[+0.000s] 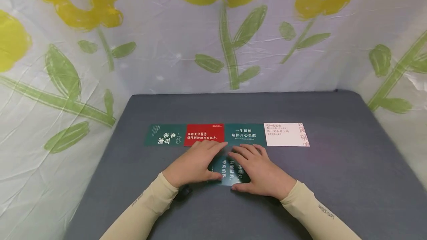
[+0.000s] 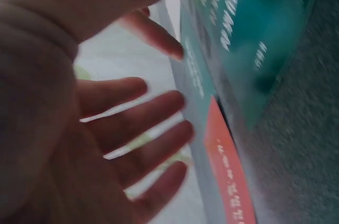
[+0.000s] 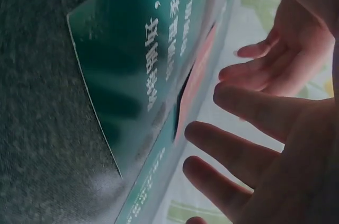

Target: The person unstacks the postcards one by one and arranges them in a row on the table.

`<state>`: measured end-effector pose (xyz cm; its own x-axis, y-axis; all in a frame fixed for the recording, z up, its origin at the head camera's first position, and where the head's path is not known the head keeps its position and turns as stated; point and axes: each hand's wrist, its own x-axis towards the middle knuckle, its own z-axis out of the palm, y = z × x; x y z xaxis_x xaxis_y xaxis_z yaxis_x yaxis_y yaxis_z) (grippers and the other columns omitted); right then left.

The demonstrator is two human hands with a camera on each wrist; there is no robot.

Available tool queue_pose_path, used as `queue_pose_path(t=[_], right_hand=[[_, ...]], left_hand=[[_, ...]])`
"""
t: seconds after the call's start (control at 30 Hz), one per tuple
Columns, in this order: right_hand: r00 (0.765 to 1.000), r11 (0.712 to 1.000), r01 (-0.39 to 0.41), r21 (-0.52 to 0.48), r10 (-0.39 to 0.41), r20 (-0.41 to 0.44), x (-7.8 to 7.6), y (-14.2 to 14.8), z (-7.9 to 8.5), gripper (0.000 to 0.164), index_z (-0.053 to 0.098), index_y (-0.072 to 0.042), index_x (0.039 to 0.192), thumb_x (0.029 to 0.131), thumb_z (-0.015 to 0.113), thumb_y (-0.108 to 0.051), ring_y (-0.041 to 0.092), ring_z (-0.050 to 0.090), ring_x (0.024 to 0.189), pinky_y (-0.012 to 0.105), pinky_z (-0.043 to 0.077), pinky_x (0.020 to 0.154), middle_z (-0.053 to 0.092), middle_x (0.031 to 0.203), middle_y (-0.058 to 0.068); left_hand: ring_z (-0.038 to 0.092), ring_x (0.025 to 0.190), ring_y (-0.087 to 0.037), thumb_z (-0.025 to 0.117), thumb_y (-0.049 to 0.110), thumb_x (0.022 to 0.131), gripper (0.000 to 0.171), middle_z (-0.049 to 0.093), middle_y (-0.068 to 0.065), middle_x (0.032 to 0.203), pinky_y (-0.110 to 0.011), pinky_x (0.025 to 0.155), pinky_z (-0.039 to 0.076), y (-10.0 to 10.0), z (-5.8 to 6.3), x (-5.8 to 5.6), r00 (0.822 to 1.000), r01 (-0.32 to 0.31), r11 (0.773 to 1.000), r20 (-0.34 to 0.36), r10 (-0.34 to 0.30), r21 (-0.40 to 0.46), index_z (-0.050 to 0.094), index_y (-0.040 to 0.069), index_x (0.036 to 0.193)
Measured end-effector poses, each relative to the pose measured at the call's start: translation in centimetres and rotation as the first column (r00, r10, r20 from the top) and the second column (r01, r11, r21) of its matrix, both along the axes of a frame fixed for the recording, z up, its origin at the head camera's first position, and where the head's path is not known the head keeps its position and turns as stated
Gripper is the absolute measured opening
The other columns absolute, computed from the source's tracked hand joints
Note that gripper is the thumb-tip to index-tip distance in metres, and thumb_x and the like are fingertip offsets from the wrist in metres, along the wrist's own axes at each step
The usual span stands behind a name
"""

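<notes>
A green card with white writing [image 1: 227,175] lies on the grey table, in front of a row of cards. My left hand [image 1: 197,162] hovers over its left side and my right hand [image 1: 261,173] over its right side, partly covering it. Both hands have their fingers spread and loosely bent, with nothing held between them. In the left wrist view, the fingers [image 2: 153,107] stand apart from the card's surface. The same green card [image 3: 116,70] shows flat in the right wrist view, beside the right hand's extended fingers [image 3: 233,144].
The row behind holds a green card [image 1: 160,135], a red card [image 1: 205,129], another green card [image 1: 245,129] and a pale pink card [image 1: 283,136], side by side. A small black object [image 1: 184,192] sits under the left wrist. Flower-printed cloth [image 1: 160,47] hangs behind the table [image 1: 340,121].
</notes>
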<state>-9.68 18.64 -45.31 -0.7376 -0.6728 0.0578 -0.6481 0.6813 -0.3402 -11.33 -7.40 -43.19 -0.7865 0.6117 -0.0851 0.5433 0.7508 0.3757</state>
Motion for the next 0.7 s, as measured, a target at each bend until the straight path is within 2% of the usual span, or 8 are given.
queue_pose_path(t=[0.13, 0.27, 0.47, 0.7], right_hand=[[1.0, 1.0, 0.017, 0.018, -0.017, -0.001, 0.17, -0.11, -0.13, 0.092, 0.056, -0.015, 0.157, 0.082, 0.089, -0.058, 0.032, 0.043, 0.153, 0.066, 0.028, 0.124, 0.056, 0.16, 0.006], [1.0, 0.999, 0.022, 0.035, -0.023, 0.017, 0.13, -0.25, -0.16, 0.093, 0.057, -0.016, 0.156, 0.079, 0.091, -0.055, 0.031, 0.045, 0.151, 0.066, 0.028, 0.125, 0.057, 0.159, 0.007], [0.999, 0.999, 0.021, 0.047, -0.022, 0.026, 0.01, -0.27, -0.18, 0.088, 0.061, -0.016, 0.152, 0.078, 0.094, -0.049, 0.03, 0.05, 0.146, 0.063, 0.032, 0.123, 0.061, 0.154, 0.007], [0.998, 0.998, 0.035, 0.046, -0.037, 0.048, -0.03, -0.06, -0.36, 0.083, 0.064, -0.016, 0.149, 0.078, 0.095, -0.046, 0.029, 0.054, 0.142, 0.06, 0.034, 0.123, 0.064, 0.148, 0.004]], left_hand=[[0.05, 0.148, -0.027, 0.096, 0.047, 0.078, 0.105, 0.057, -0.003, 0.158, -0.057, 0.125, 0.04, 0.55, 0.24, 0.51, 1.0, 0.017, 0.997, 0.016, -0.016, -0.071, 0.046, 0.013, 0.164], [0.05, 0.148, -0.027, 0.098, 0.046, 0.075, 0.108, 0.056, -0.004, 0.159, -0.055, 0.126, 0.04, 0.75, -0.03, 0.84, 1.0, 0.004, 0.991, 0.003, -0.004, -0.133, 0.046, 0.013, 0.164], [0.053, 0.145, -0.029, 0.1, 0.041, 0.073, 0.107, 0.058, -0.007, 0.156, -0.055, 0.125, 0.041, 0.81, -0.15, 1.14, 1.0, -0.031, 0.985, -0.007, 0.03, -0.168, 0.049, 0.011, 0.162], [0.057, 0.142, -0.027, 0.1, 0.038, 0.074, 0.102, 0.06, -0.007, 0.154, -0.051, 0.123, 0.045, 1.03, -0.2, 0.89, 0.999, -0.018, 0.984, 0.028, 0.023, -0.177, 0.051, 0.01, 0.16]])
